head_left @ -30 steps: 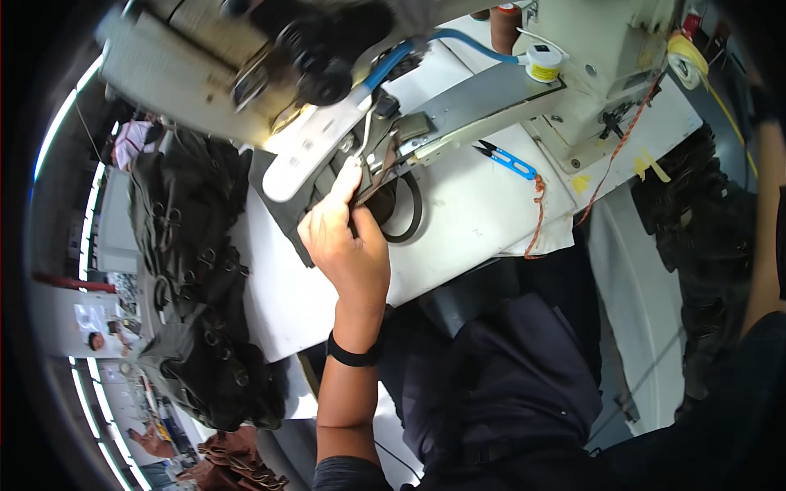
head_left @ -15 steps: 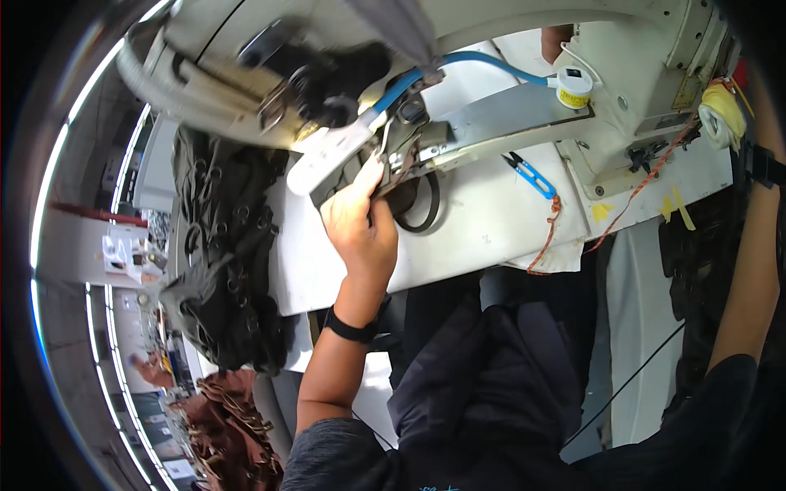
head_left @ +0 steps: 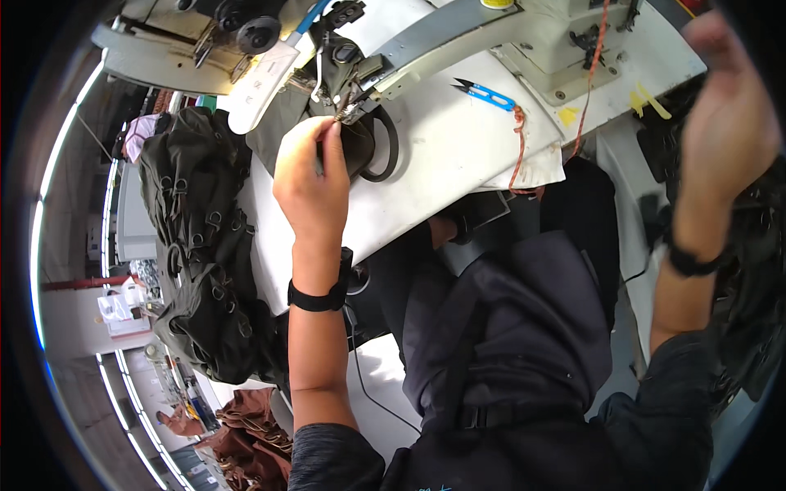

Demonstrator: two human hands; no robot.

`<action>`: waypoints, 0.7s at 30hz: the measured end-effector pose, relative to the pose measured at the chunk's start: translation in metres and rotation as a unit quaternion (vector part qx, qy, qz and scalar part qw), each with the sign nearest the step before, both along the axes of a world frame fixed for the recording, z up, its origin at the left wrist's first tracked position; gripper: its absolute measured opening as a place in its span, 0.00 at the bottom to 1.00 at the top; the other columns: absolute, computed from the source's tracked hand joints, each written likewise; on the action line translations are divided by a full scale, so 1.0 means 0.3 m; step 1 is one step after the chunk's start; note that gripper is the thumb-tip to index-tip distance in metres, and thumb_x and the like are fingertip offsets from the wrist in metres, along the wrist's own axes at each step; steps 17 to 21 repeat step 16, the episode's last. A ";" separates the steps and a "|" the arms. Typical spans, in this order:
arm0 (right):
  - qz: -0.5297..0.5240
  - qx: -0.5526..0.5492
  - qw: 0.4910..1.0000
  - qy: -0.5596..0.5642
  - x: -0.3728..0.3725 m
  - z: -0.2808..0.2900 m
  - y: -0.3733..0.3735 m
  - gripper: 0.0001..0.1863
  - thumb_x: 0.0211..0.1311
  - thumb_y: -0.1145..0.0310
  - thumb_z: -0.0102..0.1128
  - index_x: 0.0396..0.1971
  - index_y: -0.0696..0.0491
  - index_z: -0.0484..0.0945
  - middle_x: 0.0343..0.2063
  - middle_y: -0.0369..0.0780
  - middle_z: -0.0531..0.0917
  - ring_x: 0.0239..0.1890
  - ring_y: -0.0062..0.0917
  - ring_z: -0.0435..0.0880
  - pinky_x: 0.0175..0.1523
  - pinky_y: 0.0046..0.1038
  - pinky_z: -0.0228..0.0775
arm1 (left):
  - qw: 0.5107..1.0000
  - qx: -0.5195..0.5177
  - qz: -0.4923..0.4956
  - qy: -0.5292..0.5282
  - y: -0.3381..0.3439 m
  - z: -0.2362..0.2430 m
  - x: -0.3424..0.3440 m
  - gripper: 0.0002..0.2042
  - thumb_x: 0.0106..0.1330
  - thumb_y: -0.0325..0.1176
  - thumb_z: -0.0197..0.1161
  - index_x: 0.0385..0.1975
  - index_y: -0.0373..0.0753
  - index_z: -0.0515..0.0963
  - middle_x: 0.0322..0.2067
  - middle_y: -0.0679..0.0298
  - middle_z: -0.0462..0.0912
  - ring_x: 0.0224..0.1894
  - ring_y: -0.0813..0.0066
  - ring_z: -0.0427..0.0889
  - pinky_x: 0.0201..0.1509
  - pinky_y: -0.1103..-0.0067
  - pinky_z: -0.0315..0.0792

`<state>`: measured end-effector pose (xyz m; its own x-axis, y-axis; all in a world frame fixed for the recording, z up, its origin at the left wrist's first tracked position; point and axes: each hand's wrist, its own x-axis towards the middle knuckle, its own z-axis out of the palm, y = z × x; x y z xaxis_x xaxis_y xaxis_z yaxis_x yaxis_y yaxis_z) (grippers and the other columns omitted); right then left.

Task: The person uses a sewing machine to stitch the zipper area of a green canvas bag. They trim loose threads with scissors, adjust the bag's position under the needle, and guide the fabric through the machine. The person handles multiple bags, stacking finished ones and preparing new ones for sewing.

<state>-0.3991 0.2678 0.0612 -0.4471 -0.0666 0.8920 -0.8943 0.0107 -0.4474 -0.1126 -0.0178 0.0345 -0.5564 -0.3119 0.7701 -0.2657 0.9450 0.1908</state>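
My left hand is raised to the stitching end of a sewing machine, thumb and forefinger pinched together beside the presser foot. Whatever sits between those fingertips is too small to make out. Under the foot lies a dark olive fabric piece, probably part of a bag, with a black loop hanging from its right side. My right hand is up at the far right, away from the fabric and smeared by motion, so its fingers do not show clearly.
Blue thread snips on an orange cord lie on the white table. Olive bags are heaped at the left edge, brown ones lower down. A white lamp-like bar juts beside the needle area.
The view has shifted, with the machine now higher in it. My right hand has come into sight at the right. My left hand stays at the presser foot, fingertips pinched.
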 end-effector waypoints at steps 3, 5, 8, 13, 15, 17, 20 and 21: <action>0.303 0.075 0.916 -0.252 0.360 -0.172 -0.188 0.10 0.75 0.70 0.55 0.47 0.56 0.84 0.33 0.38 0.88 0.33 0.19 0.83 0.42 0.24 0.75 | 0.974 0.224 0.005 0.017 -0.005 0.009 0.011 0.07 0.72 0.26 0.68 0.45 0.31 0.84 0.36 0.69 0.86 0.38 0.85 0.82 0.44 0.86 0.74; 0.432 0.104 0.831 -0.334 0.468 -0.221 -0.375 0.12 0.73 0.65 0.59 0.45 0.59 0.83 0.31 0.43 0.87 0.31 0.24 0.85 0.40 0.29 0.77 | 0.956 0.291 -0.041 0.020 -0.016 0.027 0.019 0.07 0.72 0.26 0.68 0.45 0.30 0.84 0.37 0.69 0.86 0.38 0.87 0.80 0.45 0.88 0.72; 0.457 0.079 0.802 -0.376 0.556 -0.240 -0.566 0.13 0.71 0.67 0.59 0.42 0.62 0.83 0.28 0.44 0.88 0.31 0.26 0.87 0.38 0.28 0.77 | 0.960 0.277 -0.035 -0.004 -0.027 0.043 0.021 0.06 0.70 0.26 0.70 0.42 0.32 0.86 0.36 0.66 0.88 0.38 0.84 0.83 0.47 0.84 0.76; 0.520 0.039 0.728 -0.446 0.563 -0.234 -0.698 0.13 0.68 0.69 0.59 0.41 0.64 0.84 0.29 0.44 0.89 0.32 0.24 0.91 0.38 0.25 0.79 | 0.969 0.240 -0.051 -0.011 -0.038 0.039 0.031 0.07 0.68 0.24 0.70 0.43 0.31 0.87 0.37 0.62 0.90 0.38 0.79 0.86 0.46 0.82 0.78; 0.512 0.050 0.739 -0.435 0.550 -0.228 -0.720 0.13 0.69 0.69 0.59 0.40 0.64 0.85 0.31 0.43 0.91 0.32 0.24 0.91 0.38 0.25 0.80 | 0.971 0.235 -0.033 -0.024 -0.041 0.038 0.037 0.08 0.67 0.24 0.70 0.44 0.32 0.87 0.37 0.61 0.90 0.39 0.78 0.87 0.47 0.81 0.78; 0.518 0.058 0.730 -0.442 0.543 -0.225 -0.723 0.13 0.69 0.68 0.59 0.40 0.63 0.86 0.31 0.44 0.91 0.32 0.25 0.91 0.38 0.24 0.80 | 0.983 0.180 -0.020 -0.037 -0.037 0.038 0.040 0.08 0.67 0.25 0.71 0.45 0.35 0.88 0.38 0.60 0.90 0.39 0.76 0.88 0.49 0.81 0.78; 0.518 0.058 0.730 -0.442 0.543 -0.225 -0.723 0.13 0.69 0.68 0.59 0.40 0.63 0.86 0.31 0.44 0.91 0.32 0.25 0.91 0.38 0.24 0.80 | 0.983 0.180 -0.020 -0.037 -0.037 0.038 0.040 0.08 0.67 0.25 0.71 0.45 0.35 0.88 0.38 0.60 0.90 0.39 0.76 0.88 0.49 0.81 0.78; 0.518 0.058 0.730 -0.442 0.543 -0.225 -0.723 0.13 0.69 0.68 0.59 0.40 0.63 0.86 0.31 0.44 0.91 0.32 0.25 0.91 0.38 0.24 0.80 | 0.983 0.180 -0.020 -0.037 -0.037 0.038 0.040 0.08 0.67 0.25 0.71 0.45 0.35 0.88 0.38 0.60 0.90 0.39 0.76 0.88 0.49 0.81 0.78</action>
